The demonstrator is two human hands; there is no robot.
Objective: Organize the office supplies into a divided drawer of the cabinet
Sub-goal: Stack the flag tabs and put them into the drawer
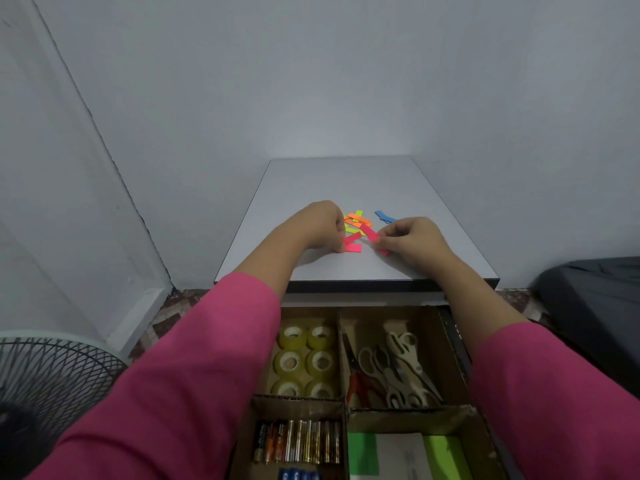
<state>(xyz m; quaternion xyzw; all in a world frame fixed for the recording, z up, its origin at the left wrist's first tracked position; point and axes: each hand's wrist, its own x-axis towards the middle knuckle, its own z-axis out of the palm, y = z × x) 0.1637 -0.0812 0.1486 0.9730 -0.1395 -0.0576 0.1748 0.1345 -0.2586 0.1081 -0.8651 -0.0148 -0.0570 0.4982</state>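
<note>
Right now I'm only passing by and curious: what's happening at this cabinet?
A person in pink sleeves is gathering small coloured paper sticky tabs on the grey cabinet top. The left hand pinches pink tabs, and the right hand pinches another pink tab. Orange and yellow-green tabs and blue tabs lie loose behind. Below, the open cardboard-divided drawer already holds clear tape rolls, scissors and batteries.
</note>
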